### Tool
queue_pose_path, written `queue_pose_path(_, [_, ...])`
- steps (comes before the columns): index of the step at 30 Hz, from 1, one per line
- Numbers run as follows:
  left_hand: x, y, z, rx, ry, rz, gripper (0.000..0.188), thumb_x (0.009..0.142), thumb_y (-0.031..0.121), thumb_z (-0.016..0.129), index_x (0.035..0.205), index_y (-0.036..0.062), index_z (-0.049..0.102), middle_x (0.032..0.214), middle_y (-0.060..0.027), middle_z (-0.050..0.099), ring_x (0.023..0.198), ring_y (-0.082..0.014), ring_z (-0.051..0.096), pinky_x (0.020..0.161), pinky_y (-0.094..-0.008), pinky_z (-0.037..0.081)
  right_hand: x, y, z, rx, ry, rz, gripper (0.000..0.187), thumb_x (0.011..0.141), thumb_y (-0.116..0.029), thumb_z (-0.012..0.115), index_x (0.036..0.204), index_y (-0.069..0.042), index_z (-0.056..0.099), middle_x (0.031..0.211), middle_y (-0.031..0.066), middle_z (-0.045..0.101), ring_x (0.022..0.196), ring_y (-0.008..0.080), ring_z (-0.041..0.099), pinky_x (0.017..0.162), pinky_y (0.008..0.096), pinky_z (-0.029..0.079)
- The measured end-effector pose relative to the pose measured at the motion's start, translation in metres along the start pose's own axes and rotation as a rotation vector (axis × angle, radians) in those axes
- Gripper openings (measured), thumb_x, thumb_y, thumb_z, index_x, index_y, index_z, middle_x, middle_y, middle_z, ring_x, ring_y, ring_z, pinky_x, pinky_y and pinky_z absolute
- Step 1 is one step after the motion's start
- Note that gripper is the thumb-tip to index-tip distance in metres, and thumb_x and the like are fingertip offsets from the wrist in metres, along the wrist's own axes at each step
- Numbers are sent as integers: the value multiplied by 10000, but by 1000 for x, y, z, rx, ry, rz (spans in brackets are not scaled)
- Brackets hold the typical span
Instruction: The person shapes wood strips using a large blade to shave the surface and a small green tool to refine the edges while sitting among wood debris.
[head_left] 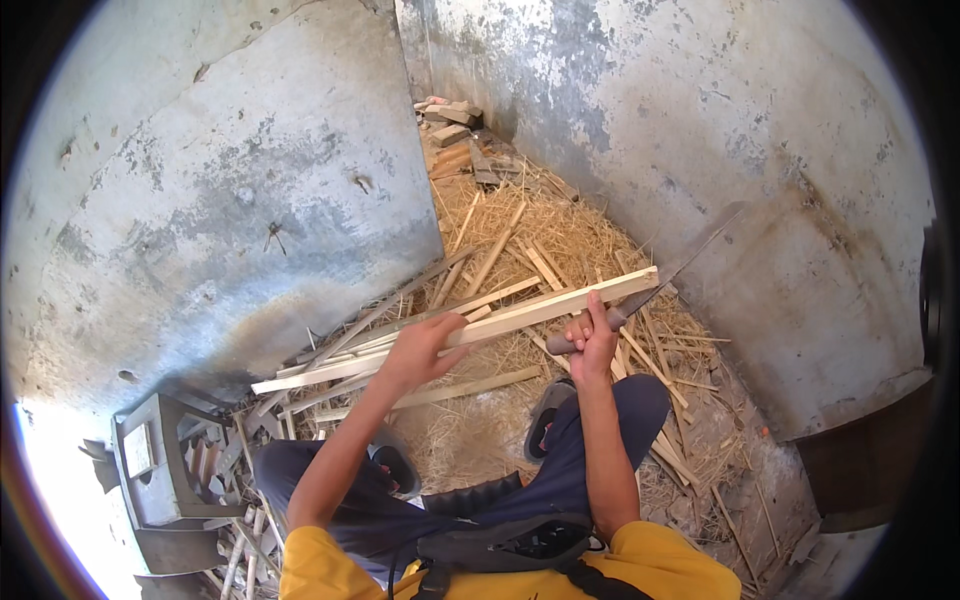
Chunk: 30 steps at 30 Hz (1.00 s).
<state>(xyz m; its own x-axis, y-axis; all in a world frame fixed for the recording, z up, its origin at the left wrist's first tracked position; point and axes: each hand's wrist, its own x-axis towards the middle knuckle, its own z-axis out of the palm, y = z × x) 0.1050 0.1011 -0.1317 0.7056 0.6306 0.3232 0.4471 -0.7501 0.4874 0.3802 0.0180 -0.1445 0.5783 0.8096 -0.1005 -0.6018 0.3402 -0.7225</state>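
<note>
A long pale wooden strip [530, 316] lies slantwise across my front, its right end higher. Over its middle is my left hand [425, 350], thumb on the near side and fingers on the far side. My right hand [595, 345] is closed round the brown handle [562, 345] of a machete. The dark blade [705, 242] points up and to the right, partly behind the strip's right end. The right index finger reaches up against the strip. Both hands are above the ground, in front of my bent knees.
Wood shavings [560, 222] and several loose strips [495, 250] cover the floor ahead. Bricks [452, 120] sit in the far corner between weathered walls [660, 110]. A grey stool-like frame [165, 465] stands at left amid wood scraps. My sandalled feet [545, 420] are close below the strip.
</note>
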Motion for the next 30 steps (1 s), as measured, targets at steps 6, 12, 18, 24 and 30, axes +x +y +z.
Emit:
queue_pose_path(6, [-12, 13, -31, -22, -104, -157, 294, 985, 307, 688, 1105, 66, 568, 794, -225, 637, 799, -462, 647, 693, -534, 487, -2, 0, 2, -96, 10, -77, 187, 1026, -240, 693, 988, -101, 575, 589, -63, 386, 447, 43, 349, 466, 255, 361])
queue_pose_path(12, [-28, 39, -80, 61, -78, -254, 237, 991, 268, 669, 1108, 88, 569, 743, -214, 664, 751, -456, 664, 663, -547, 492, 5, 10, -28, -551, -17, -345, 189, 994, -181, 704, 904, -50, 604, 613, -38, 468, 470, 92, 422, 496, 288, 373])
queue_pose_path(18, [-41, 55, -92, 234, -30, -282, 225, 992, 239, 659, 1123, 86, 559, 733, -218, 670, 747, -462, 670, 658, -558, 503, -19, 3, -6, -1193, -194, -670, 151, 846, -141, 779, 906, -40, 685, 614, 142, 608, 539, 260, 645, 551, 377, 479])
queue_pose_path(24, [-59, 86, -91, 175, -50, -434, 174, 1069, 220, 556, 1103, 63, 489, 702, -236, 627, 716, -478, 640, 620, -580, 448, -35, 15, 9, -1362, -364, -699, 177, 783, -189, 805, 924, -121, 721, 652, 133, 665, 617, 353, 692, 580, 428, 520])
queue_pose_path(30, [-80, 103, -84, 55, 59, -492, 243, 1079, 248, 508, 1165, 30, 572, 848, -279, 678, 823, -497, 666, 694, -546, 525, -22, 12, 10, -1328, -312, -515, 173, 788, -210, 796, 913, -106, 736, 655, 144, 666, 619, 361, 686, 581, 424, 517])
